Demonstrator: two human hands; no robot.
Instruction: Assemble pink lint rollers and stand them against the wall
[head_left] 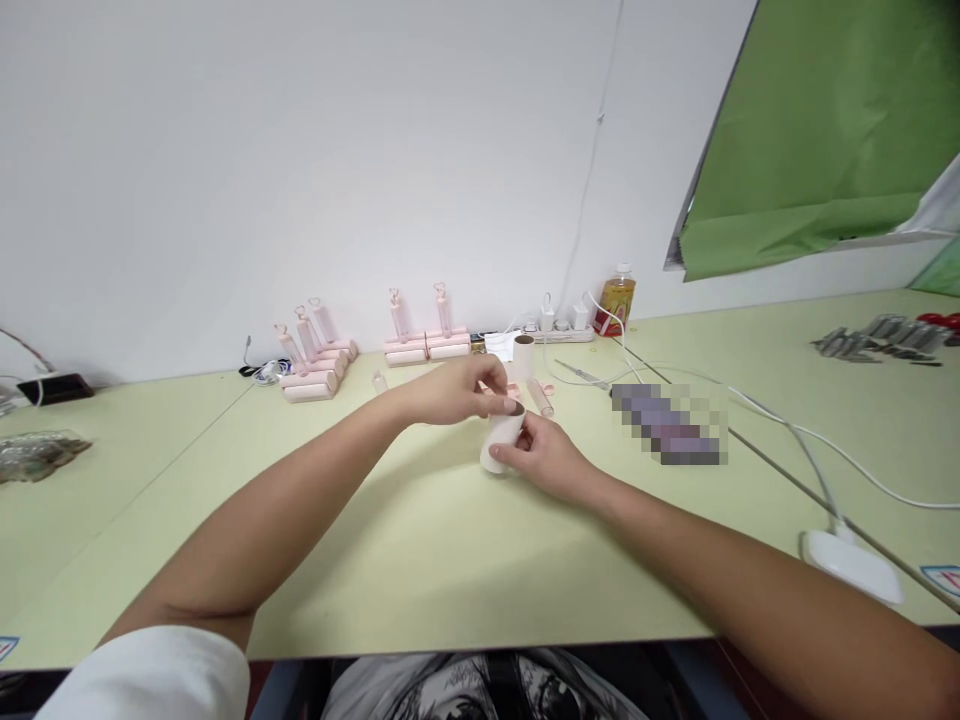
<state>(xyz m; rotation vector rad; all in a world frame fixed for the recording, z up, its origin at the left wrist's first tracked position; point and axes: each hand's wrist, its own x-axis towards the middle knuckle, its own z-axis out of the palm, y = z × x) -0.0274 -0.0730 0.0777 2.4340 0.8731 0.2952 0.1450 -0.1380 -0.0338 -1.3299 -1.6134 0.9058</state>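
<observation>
We hold a tilted white tube [500, 443] at the table [420, 560].
Our right hand [553, 456] is clamped on the tube's right side, thumb in front; our left hand [459, 390] bends over its open top, thumb by the rim, though we cannot quite tell whether those fingers pinch anything. A second tube [523, 360] stands just beyond.

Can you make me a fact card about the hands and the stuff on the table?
Left hand: at the open top of a white tube
Right hand: holding the tube's side
White tube: tilted, brownish inside
Behind it: second tube, standing upright
By the wall: pink pieces; bottle with a white cap
Table: pale yellow-green
</observation>
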